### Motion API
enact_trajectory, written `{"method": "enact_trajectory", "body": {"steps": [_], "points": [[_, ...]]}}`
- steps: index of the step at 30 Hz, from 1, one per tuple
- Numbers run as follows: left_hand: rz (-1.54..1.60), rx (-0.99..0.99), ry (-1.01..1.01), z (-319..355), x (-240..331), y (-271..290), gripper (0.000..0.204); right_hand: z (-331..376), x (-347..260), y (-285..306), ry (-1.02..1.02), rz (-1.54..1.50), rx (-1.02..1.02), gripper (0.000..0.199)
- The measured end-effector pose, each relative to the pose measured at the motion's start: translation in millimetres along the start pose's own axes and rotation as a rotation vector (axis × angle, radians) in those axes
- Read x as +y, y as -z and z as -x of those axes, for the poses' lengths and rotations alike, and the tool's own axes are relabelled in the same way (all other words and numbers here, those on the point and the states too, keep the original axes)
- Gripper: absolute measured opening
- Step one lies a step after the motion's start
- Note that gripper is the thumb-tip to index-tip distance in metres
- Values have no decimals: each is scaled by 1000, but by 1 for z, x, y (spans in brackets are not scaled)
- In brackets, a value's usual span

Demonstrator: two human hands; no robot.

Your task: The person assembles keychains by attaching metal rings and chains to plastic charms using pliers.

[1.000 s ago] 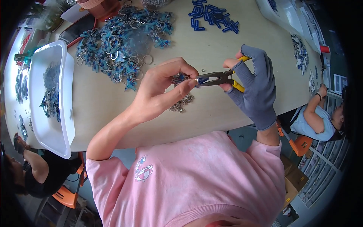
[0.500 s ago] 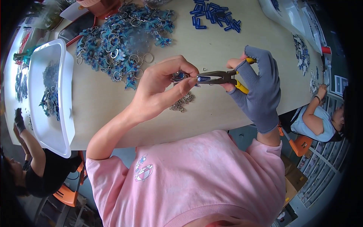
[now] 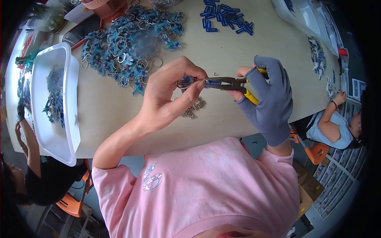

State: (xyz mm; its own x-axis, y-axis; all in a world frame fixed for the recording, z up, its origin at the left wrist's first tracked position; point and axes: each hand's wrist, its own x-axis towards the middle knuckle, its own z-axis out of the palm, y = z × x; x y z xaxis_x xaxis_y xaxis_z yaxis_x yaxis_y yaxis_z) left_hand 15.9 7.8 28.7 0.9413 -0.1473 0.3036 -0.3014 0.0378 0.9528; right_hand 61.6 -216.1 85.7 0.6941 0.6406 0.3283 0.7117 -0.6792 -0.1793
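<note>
My bare left hand pinches a keychain between thumb and forefinger. Part of its metal ring and a blue piece show, the rest hidden by the fingers. In my right hand, which wears a grey fingerless glove, is a pair of pliers with dark jaws and yellow handles. The jaw tips meet the left fingertips, and a small blue tag lies along the jaws. Whether the tips grip a tiny link there cannot be made out. Below the hands lies a small pile of metal links.
A heap of blue keychains with rings covers the table's far left. Blue tags lie scattered at the far middle. A white bin stands at left, a white tray at far right. Co-workers sit on both sides.
The pliers have tilted slightly and their jaws look closer together around the blue tag. Both my hands stay nearly in place. At left, the co-worker's hands have shifted.
</note>
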Motion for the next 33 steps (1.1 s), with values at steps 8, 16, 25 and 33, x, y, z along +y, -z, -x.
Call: {"method": "enact_trajectory", "body": {"steps": [8, 16, 25, 33], "points": [[-6, 48, -4, 1, 1, -2, 10, 5, -5, -3, -20, 79, -9, 39], [-99, 141, -100, 3, 2, -11, 10, 8, -8, -6, -8, 117, 54, 45], [-42, 227, -11, 8, 5, -18, 10, 7, -17, -3, -43, 143, 19, 37], [-14, 211, 15, 9, 3, -18, 9, 4, -17, 2, -34, 160, 14, 34]]}}
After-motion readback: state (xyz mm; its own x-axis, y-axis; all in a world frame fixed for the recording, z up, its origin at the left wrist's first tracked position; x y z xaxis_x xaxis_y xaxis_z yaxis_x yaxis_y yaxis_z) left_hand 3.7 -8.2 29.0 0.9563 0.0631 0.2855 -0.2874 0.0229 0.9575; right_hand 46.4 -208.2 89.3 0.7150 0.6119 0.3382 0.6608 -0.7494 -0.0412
